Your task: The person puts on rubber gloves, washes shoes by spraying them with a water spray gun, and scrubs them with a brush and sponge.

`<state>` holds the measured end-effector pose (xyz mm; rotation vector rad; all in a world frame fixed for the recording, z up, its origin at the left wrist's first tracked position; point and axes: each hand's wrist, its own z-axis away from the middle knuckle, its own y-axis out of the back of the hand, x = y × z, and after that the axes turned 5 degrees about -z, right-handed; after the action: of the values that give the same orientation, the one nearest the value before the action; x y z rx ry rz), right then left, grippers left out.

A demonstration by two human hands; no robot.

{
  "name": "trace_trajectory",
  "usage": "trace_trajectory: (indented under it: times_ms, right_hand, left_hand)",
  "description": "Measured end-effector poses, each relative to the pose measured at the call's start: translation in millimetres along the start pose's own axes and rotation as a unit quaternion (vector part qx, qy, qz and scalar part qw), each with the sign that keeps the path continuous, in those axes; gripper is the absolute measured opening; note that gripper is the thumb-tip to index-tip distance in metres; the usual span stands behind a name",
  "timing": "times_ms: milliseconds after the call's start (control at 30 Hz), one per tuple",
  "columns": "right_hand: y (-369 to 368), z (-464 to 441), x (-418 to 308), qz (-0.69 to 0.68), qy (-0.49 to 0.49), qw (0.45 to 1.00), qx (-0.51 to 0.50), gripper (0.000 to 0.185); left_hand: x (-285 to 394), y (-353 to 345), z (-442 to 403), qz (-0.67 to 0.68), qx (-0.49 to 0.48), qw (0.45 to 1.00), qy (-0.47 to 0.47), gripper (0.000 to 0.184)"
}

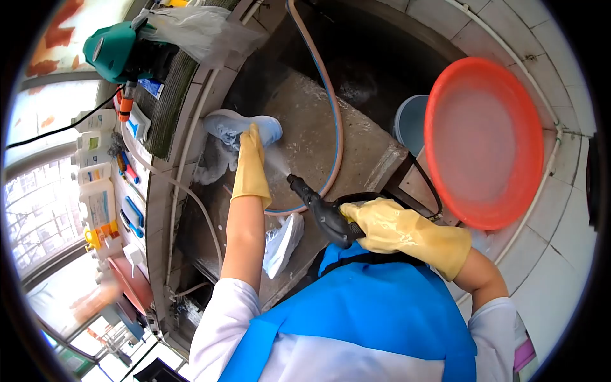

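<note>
One white lace-up sneaker (224, 122) at the left of a wet concrete slab (302, 121), in the grasp of a left hand (252, 153) in a yellow rubber glove: fingers close together, tips against the upper beside the laces, partly hidden by the glove. Opposite, in a matching glove, a right hand (388, 226) with fingers wrapped around the handle of a black spray gun (318, 207); whether pressed on the trigger, impossible to tell. From the nozzle, a fine white mist (277, 160) toward the sneaker, with foam (216, 164) just beside. Nearer the blue apron (375, 312), a second white sneaker (286, 245) on its side. Beyond, a tan hose (335, 114) striped in blue; to the right, a red basin (484, 221) of cloudy liquid near a blue-grey bucket (410, 121). Along the left ledge, labelled white bottles (98, 204), a blue brush (132, 215) and a green machine (111, 51) with an oval badge, all print too small to read.
</note>
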<state>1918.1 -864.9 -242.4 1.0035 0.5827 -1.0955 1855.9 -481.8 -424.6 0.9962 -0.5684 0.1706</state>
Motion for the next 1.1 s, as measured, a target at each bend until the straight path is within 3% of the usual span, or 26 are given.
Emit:
trace_trajectory:
  times_ms: [67,133,200,267,367,533,633,700,800,867,933,1000,1033,1067,1100]
  right_hand:
    - [18,-6,-4,-0.033,-0.064,0.997,-0.014,0.046]
    - [17,-5,-2,-0.052,-0.042,0.998,0.002,0.049]
    - [9,-4,-3,0.023,-0.028,0.999,-0.032,0.05]
    - [26,-12,-8,-0.01,-0.085,0.995,-0.044,0.052]
    - [23,-10,-6,-0.024,-0.061,0.998,-0.003,0.053]
    - [32,-9,-17,-0.004,-0.083,0.994,-0.067,0.057]
    - [33,-15,-18,-0.006,-0.078,0.996,-0.032,0.056]
    - [34,-17,-12,-0.027,-0.101,0.993,0.05,0.058]
    - [41,-8,-16,-0.037,-0.087,0.993,0.066,0.056]
    - [40,-3,-22,-0.031,-0.093,0.993,0.064,0.056]
    - [34,2,-22,-0.028,-0.101,0.992,0.065,0.055]
    - [22,8,-17,-0.042,0.01,0.985,0.167,0.053]
    - [22,11,-21,-0.031,0.015,0.984,0.176,0.057]
    - [17,14,-19,-0.031,0.015,0.984,0.173,0.057]
    - [10,17,-17,-0.019,0.027,0.981,0.19,0.06]
  left_hand:
    - [-2,3,1,-0.002,-0.005,1.0,-0.006,0.059]
    - [-3,4,2,-0.004,-0.008,1.0,-0.008,0.059]
    - [-2,6,2,0.0,-0.013,1.0,-0.013,0.059]
    - [-7,8,3,0.0,-0.019,1.0,-0.016,0.059]
    - [-19,11,4,0.001,-0.029,0.999,-0.025,0.06]
    - [-37,27,16,0.003,-0.064,0.996,-0.063,0.06]
    - [-47,44,36,-0.002,-0.091,0.99,-0.106,0.06]
    - [-55,50,44,-0.051,-0.085,0.987,-0.123,0.06]
    - [-60,42,9,-0.258,-0.043,0.954,-0.148,0.056]
    - [-46,22,13,-0.061,-0.052,0.985,-0.152,0.047]
    - [-47,5,15,0.085,-0.021,0.963,-0.254,0.039]
    - [-35,19,31,0.086,0.071,0.952,-0.286,0.036]
    - [-18,38,46,0.036,0.114,0.957,-0.264,0.034]
    - [-41,39,22,0.042,0.186,0.913,-0.36,0.033]
    - [-45,41,23,0.003,0.223,0.92,-0.322,0.029]
